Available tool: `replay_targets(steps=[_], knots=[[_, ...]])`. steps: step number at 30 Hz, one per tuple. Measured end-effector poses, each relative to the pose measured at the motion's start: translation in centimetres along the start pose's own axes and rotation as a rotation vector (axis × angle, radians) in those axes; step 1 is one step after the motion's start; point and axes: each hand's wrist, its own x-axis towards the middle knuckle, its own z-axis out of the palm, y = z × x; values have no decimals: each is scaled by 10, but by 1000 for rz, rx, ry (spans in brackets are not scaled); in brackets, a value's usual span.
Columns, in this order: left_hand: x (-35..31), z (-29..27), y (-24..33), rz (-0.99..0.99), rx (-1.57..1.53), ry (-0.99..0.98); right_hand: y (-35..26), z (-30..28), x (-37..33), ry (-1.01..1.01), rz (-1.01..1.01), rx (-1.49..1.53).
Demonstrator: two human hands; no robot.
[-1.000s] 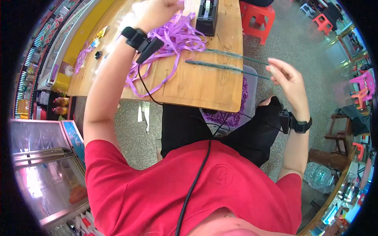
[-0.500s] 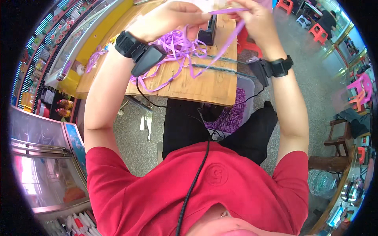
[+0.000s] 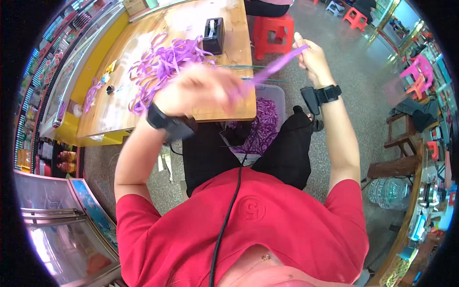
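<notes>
A purple ribbon strip [image 3: 277, 67] spans the tabletop's [image 3: 236, 48] right edge near its near corner. Beyond that edge, the right hand [image 3: 314, 60] pinches one end; the left hand [image 3: 198, 91], above the tabletop, blurs, its grip unclear. The step seems to be straightening; the next move calls for even tension.
</notes>
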Motion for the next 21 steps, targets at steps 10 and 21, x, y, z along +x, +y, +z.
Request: replay_targets(steps=[10, 21], knots=[[50, 39, -81, -304, 143, 475, -33, 2, -61, -525, -324, -99], [86, 6, -123, -432, -154, -4, -16, -69, -67, -609, -273, -142]])
